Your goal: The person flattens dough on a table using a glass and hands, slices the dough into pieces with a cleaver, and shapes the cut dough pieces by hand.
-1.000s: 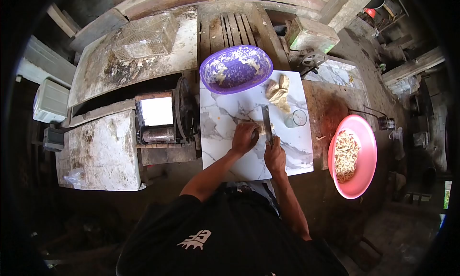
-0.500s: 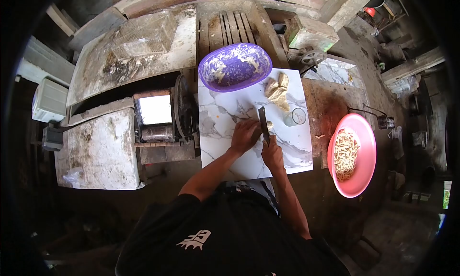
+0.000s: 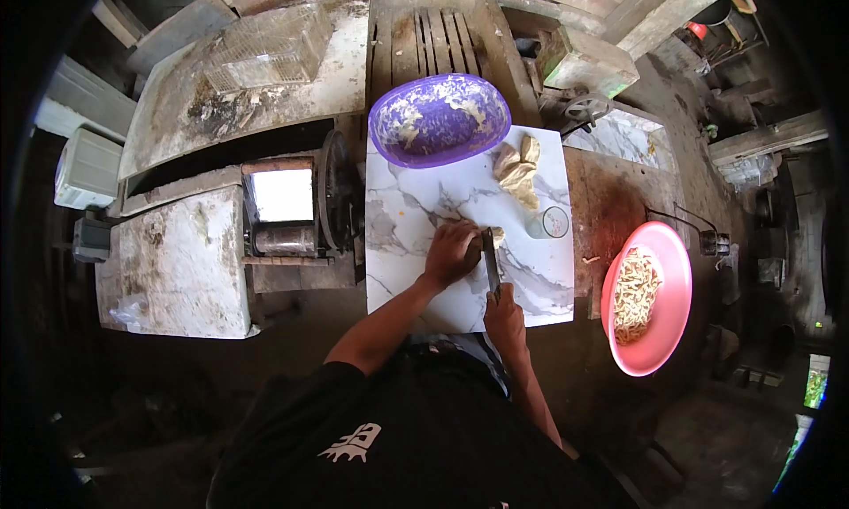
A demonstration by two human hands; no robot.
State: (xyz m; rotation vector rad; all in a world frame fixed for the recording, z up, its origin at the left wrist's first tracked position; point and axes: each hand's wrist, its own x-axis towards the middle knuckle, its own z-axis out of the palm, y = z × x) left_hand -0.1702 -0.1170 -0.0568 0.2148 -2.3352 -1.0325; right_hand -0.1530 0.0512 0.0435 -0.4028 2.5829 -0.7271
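My right hand [image 3: 505, 319] is wrapped round the handle of a knife [image 3: 491, 263], whose blade points away from me. The blade meets a pale piece of dough [image 3: 498, 237] on the marble-patterned board [image 3: 407, 283]. My left hand [image 3: 453, 253] is closed over the dough's left part, just beside the blade, and covers much of it. Farther back on the board lie several pale dough pieces [image 3: 517, 173], with a clear glass [image 3: 554, 222] near them. A purple basin [image 3: 439, 122] smeared with pale residue rests at the board's far edge.
A pink basin [image 3: 674, 288] with many pale strips stands at the right. Left of the board is a machine with a dark wheel [image 3: 337, 193] and a roller. A wire crate [image 3: 265, 62] sits on the stained table at the back left.
The blade has shifted and now stands over the dough, to the right of my left fingers. My left hand stays on the dough. The whole view has tilted slightly.
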